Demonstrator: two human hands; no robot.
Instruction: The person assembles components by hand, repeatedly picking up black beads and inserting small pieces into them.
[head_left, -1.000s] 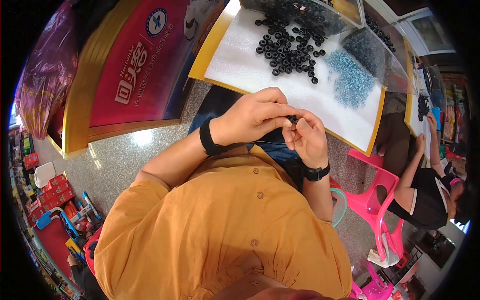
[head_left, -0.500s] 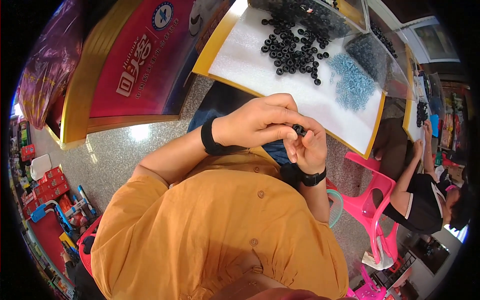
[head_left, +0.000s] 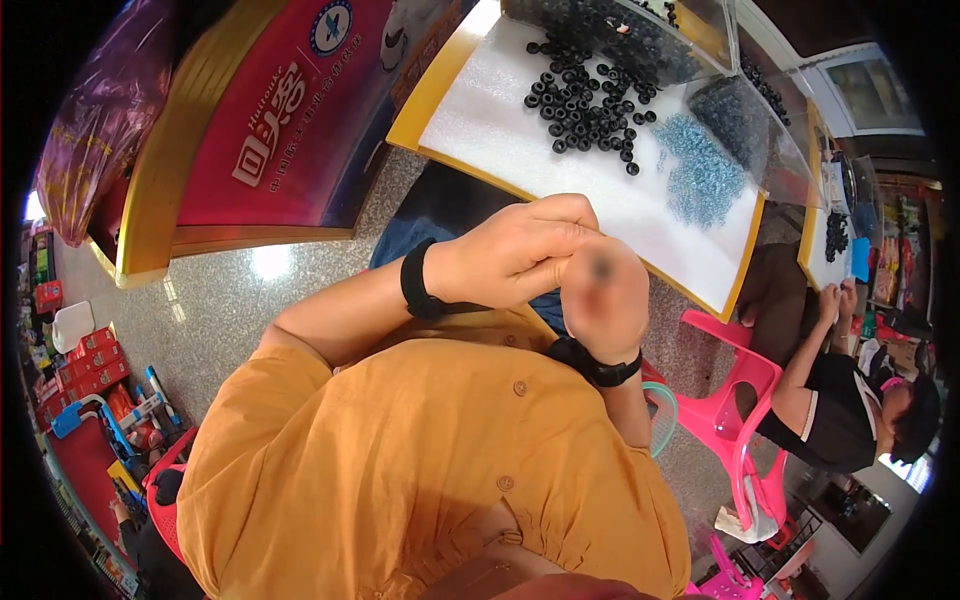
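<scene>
Landmark: white table [head_left: 490, 125], yellow edging. Both hands together just off its near edge. Left hand [head_left: 515, 250]: fingers curled in, tips run into a blurred patch, can't tell grip or opening. Right hand [head_left: 605, 320]: blurred across the fingers, can't tell how far open; small dark thing [head_left: 602, 268] shows in the blur, also just off the table's near edge. Black beads [head_left: 578, 112] loose on the table's far part, pale blue beads [head_left: 705, 175] toward its right end.
</scene>
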